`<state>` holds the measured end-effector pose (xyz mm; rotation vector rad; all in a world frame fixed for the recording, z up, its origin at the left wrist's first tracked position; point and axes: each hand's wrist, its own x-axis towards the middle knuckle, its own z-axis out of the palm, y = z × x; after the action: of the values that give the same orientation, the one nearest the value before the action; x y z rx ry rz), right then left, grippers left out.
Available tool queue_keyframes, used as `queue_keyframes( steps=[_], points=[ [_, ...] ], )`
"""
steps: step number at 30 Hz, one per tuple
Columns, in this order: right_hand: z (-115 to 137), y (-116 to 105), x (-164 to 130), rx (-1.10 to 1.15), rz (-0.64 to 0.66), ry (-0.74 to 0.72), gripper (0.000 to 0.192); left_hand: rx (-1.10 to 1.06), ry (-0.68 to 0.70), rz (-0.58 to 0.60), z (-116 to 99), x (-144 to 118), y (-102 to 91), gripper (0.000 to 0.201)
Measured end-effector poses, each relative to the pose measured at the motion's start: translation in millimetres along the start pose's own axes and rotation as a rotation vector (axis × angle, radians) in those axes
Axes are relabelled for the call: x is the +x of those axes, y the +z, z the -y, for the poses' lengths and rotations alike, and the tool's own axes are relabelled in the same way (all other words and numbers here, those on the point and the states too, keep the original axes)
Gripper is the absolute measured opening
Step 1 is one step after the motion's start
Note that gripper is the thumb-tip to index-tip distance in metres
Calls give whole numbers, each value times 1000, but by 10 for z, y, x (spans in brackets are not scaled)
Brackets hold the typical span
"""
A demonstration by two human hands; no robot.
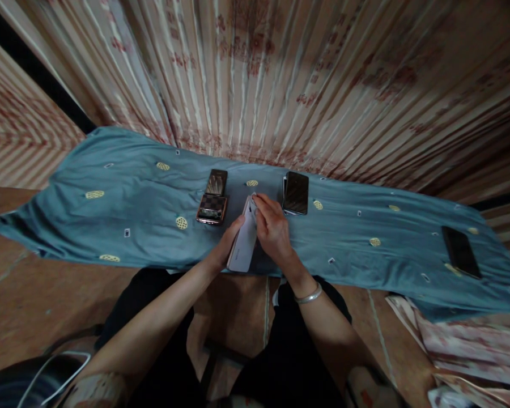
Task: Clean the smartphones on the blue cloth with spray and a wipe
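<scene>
Centrally, a flat white rectangular phone point(243, 241) is gripped on edge between the left hand point(227, 245) and right hand point(273, 228), fingers closed on it, above the blue embroidered cloth point(110, 221). Dark phones point(296, 192) are laid beside.

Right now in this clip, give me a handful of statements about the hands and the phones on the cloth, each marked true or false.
1. Both hands hold the white phone. True: the left hand supports its side and the right hand grips its top.
2. The cloth on the table is red. False: it is blue-green with small yellow patches.
3. A checkered phone lies left of the hands. True.
4. The dark phone just right of the hands stands upright on its edge. False: it lies flat on the cloth.
5. The bracelet is on the left wrist. False: it is on the right wrist.
6. Another black phone lies far to the right. True.
</scene>
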<state>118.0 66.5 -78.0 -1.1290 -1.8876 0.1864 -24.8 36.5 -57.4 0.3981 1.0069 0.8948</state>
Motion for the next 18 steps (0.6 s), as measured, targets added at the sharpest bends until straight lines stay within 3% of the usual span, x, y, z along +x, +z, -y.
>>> queue_keyframes(
  steps=[10,18],
  points=[
    [104,2,-18,32,41,-81,46,-70,87,-28,-80,-16,73,39],
    [33,1,3,-11,-21,-33,43,17,-5,-67,-29,-29,78,40]
  ],
)
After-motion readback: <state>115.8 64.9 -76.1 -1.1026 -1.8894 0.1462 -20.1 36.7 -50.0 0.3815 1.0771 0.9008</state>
